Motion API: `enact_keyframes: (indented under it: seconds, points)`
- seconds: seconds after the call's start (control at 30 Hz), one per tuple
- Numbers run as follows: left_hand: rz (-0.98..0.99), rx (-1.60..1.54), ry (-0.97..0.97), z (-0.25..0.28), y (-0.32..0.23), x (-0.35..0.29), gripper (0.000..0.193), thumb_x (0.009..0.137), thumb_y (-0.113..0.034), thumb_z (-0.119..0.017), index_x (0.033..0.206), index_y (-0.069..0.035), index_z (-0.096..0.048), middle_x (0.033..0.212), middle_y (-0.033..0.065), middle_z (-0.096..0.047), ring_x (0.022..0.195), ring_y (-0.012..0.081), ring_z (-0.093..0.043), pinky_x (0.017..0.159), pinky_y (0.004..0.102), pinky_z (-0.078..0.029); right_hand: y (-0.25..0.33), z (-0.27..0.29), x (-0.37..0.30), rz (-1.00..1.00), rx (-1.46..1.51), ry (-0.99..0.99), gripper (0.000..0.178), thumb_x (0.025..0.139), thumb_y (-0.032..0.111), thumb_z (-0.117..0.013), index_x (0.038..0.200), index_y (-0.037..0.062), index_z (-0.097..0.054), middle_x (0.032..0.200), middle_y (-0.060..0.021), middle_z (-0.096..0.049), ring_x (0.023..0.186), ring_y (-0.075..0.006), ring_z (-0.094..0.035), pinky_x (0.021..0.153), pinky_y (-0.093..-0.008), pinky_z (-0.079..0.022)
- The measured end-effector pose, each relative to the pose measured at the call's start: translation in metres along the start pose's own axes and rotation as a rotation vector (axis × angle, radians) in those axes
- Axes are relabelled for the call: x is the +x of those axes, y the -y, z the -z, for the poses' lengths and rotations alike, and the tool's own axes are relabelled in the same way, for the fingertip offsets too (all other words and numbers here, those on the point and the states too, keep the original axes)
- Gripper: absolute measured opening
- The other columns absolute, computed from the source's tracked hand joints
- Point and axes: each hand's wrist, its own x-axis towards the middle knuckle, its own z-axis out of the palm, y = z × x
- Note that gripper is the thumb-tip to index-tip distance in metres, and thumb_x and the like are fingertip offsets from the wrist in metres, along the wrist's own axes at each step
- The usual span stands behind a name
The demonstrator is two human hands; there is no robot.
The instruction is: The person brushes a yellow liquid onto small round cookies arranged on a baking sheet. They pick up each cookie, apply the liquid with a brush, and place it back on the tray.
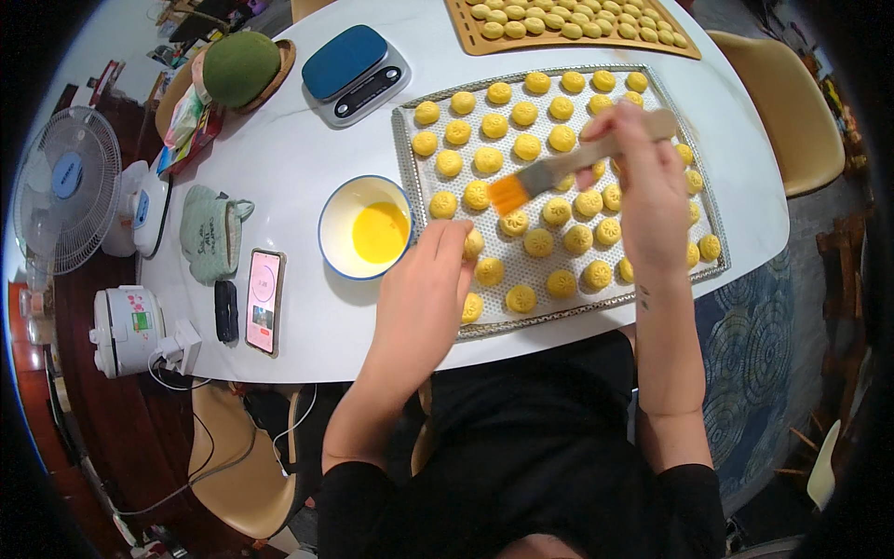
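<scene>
My right hand [647, 182] is closed round the wooden handle of a pastry brush [564, 166]. Its orange-yellow bristles point left and hang over the left part of a perforated metal baking tray [406, 158]. Rows of small round yellow pastries with stamped tops, such as one pastry [538, 243], stand on that tray. At the tray's left edge, my left hand [419, 293] has its fingertips closed on another yellow pastry [473, 245], partly hidden by the fingers. Left of the tray, near this hand, is a white bowl with a blue rim [330, 252], holding yellow liquid [380, 233].
A wooden tray [480, 44] of yellow oval pieces lies at the far edge. Around the table's left side are a kitchen scale [346, 65], phone [265, 303], green pouch [207, 233], black case [226, 311], fan [67, 191] and white rice cooker [126, 331].
</scene>
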Motion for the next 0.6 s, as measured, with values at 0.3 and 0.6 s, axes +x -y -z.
enact_keyframes:
  seconds: [0.3,0.6]
  points:
    - [0.231,-0.66,0.026,0.018,0.022,-0.067,0.037,0.072,-0.005,-0.07,0.107,-0.001,-0.059,0.085,0.0053,-0.061,0.057,0.0045,-0.046,0.052,0.0181,-0.038,-0.052,-0.114,0.014,0.483,-0.738,0.488,0.02,0.083,0.025,-0.054,0.076,0.0077,-0.063,0.057,-0.0068,-0.056,0.063,-0.0243,-0.056,0.064,-0.0381,-0.037]
    - [0.283,-1.26,-0.206,0.005,0.052,-0.082,0.035,0.078,0.001,-0.062,0.111,0.005,-0.052,0.094,0.01,-0.062,0.068,0.0053,-0.054,0.055,0.0164,-0.041,-0.055,-0.104,0.021,0.062,-0.559,0.29,0.03,0.087,0.025,-0.05,0.075,0.0013,-0.062,0.053,-0.0081,-0.058,0.048,-0.0219,-0.058,0.052,-0.0343,-0.044]
